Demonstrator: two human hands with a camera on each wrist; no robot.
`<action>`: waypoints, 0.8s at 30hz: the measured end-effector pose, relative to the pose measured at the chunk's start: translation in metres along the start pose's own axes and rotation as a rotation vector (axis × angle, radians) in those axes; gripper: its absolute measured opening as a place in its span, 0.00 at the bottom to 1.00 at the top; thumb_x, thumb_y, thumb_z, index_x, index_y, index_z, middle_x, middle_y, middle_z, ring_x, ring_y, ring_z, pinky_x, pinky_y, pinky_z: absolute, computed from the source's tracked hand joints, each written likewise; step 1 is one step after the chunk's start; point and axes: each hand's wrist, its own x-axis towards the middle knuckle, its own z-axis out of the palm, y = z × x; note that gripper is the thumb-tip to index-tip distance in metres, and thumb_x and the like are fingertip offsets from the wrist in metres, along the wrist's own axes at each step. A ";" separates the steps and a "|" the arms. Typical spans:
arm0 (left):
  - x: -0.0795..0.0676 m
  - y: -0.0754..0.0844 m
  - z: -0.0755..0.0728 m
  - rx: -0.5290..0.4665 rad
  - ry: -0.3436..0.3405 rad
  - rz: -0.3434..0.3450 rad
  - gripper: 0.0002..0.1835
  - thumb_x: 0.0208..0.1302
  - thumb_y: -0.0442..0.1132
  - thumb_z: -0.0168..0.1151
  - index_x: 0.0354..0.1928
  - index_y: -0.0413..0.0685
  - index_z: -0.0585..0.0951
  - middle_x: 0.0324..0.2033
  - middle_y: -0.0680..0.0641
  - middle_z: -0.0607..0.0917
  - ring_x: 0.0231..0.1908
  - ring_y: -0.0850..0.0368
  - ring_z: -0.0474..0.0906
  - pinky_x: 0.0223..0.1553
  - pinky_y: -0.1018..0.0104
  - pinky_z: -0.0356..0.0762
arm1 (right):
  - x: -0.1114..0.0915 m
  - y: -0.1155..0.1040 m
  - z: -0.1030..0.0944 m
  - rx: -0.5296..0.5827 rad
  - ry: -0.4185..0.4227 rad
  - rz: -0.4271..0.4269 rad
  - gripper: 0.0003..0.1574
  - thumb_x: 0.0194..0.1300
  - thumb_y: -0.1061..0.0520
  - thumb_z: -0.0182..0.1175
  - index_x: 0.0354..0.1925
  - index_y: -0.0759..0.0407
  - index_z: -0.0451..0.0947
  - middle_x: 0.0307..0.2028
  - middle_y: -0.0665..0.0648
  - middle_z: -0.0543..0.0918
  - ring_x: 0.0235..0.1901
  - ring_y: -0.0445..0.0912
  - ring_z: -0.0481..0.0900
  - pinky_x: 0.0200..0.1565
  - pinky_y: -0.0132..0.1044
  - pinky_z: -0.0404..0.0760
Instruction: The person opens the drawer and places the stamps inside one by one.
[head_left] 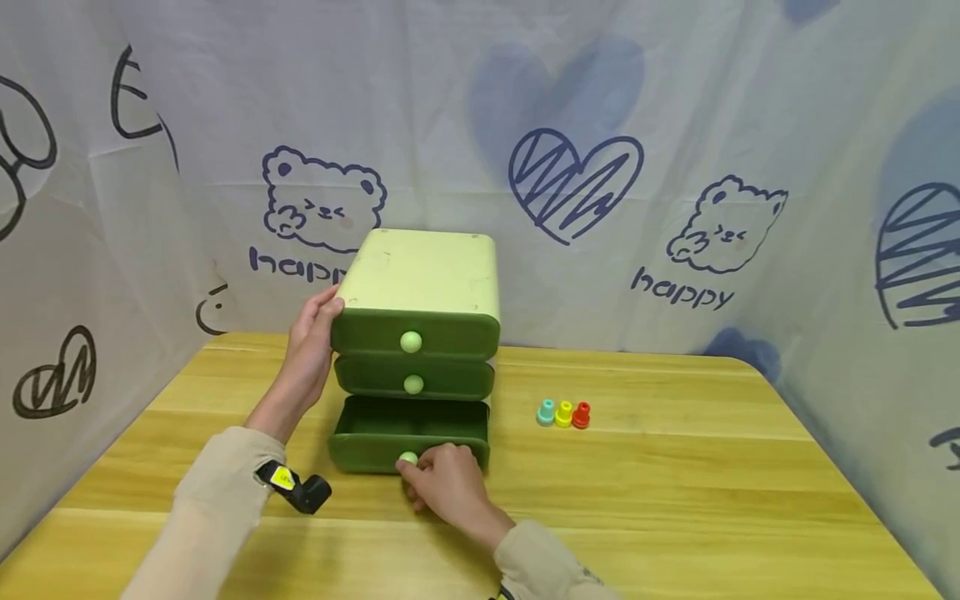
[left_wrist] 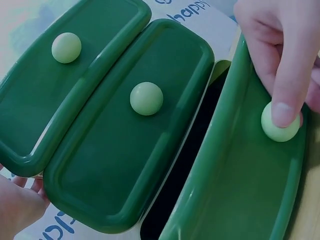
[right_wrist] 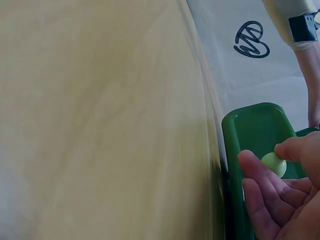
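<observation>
A small cabinet (head_left: 427,271) with a pale green top and three dark green drawers stands on the wooden table. Its bottom drawer (head_left: 362,454) is pulled out and its dark inside shows from above. The upper two drawers are closed. My right hand (head_left: 452,490) pinches the round pale green knob (left_wrist: 278,127) of the bottom drawer between thumb and fingers. Against the cabinet's left side, near the top drawer (head_left: 371,332), rests my left hand (head_left: 303,354), its fingers reaching back along the wall and partly hidden.
Three small pieces, one turquoise (head_left: 546,413), one yellow (head_left: 564,414) and one red (head_left: 581,415), stand in a row on the table (head_left: 675,475) right of the cabinet. Behind it hangs a white cloth (head_left: 450,108) with printed hearts and bears.
</observation>
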 end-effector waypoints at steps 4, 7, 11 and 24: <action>0.000 -0.001 -0.001 -0.011 -0.003 -0.003 0.33 0.74 0.47 0.46 0.74 0.40 0.53 0.71 0.40 0.55 0.66 0.48 0.58 0.65 0.64 0.60 | -0.005 -0.001 0.001 0.026 -0.007 0.009 0.22 0.64 0.51 0.65 0.15 0.57 0.80 0.11 0.44 0.78 0.09 0.35 0.75 0.20 0.26 0.75; 0.000 0.000 -0.001 -0.008 -0.010 -0.004 0.33 0.74 0.48 0.46 0.74 0.40 0.52 0.72 0.40 0.55 0.67 0.47 0.57 0.66 0.64 0.60 | -0.009 -0.002 0.000 0.057 -0.017 0.021 0.22 0.64 0.51 0.65 0.16 0.58 0.81 0.11 0.45 0.78 0.09 0.36 0.75 0.18 0.27 0.76; 0.000 0.000 -0.002 -0.006 -0.010 0.001 0.33 0.74 0.48 0.46 0.74 0.40 0.52 0.72 0.40 0.55 0.67 0.47 0.57 0.67 0.62 0.58 | -0.015 -0.004 -0.001 0.081 -0.037 0.023 0.22 0.64 0.51 0.65 0.16 0.58 0.81 0.11 0.45 0.79 0.09 0.36 0.75 0.17 0.28 0.75; 0.001 -0.002 -0.001 0.006 -0.007 0.014 0.33 0.74 0.48 0.44 0.74 0.40 0.52 0.72 0.40 0.55 0.67 0.47 0.56 0.68 0.59 0.56 | -0.030 -0.005 -0.001 0.088 -0.053 0.017 0.20 0.63 0.50 0.66 0.17 0.57 0.82 0.11 0.46 0.79 0.10 0.36 0.75 0.16 0.27 0.73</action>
